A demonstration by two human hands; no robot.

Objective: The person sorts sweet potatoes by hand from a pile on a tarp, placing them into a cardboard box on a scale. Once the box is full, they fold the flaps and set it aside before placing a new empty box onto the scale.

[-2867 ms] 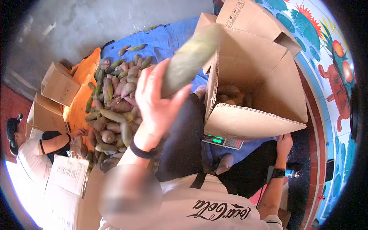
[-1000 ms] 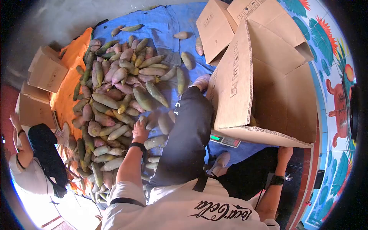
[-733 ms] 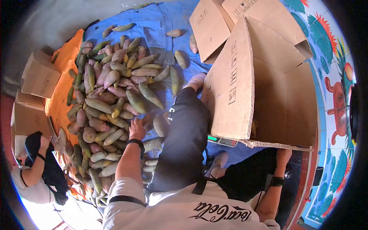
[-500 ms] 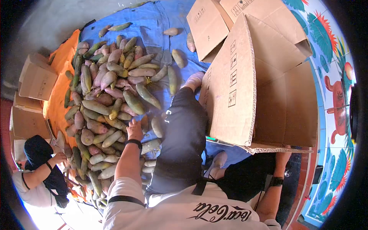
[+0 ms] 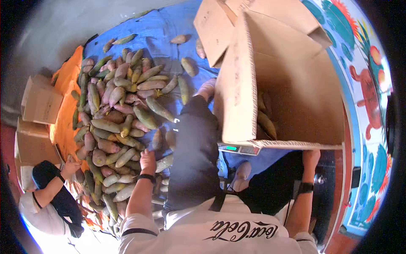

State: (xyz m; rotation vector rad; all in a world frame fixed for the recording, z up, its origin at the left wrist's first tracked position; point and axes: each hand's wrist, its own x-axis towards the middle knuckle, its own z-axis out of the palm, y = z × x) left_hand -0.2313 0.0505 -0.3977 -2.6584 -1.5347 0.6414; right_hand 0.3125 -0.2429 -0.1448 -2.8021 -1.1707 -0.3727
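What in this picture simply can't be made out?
Head view, the only one:
- Left hand: the fingers are hidden in the pile of long green and purplish produce, so its grip is unclear.
- Right hand: it lies in shadow beside the big brown cardboard box; what it touches is unclear.
- Box contents: the near wall hides most of them.
- Small grey scale: mostly covered by the box, and the green readout is too small to read.

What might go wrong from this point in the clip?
The cardboard box overhangs the small scale under it; it may tip as weight is added. The left hand reaches into a loose produce pile, so pieces could roll. A co-worker's hand works the same pile; hands may collide.
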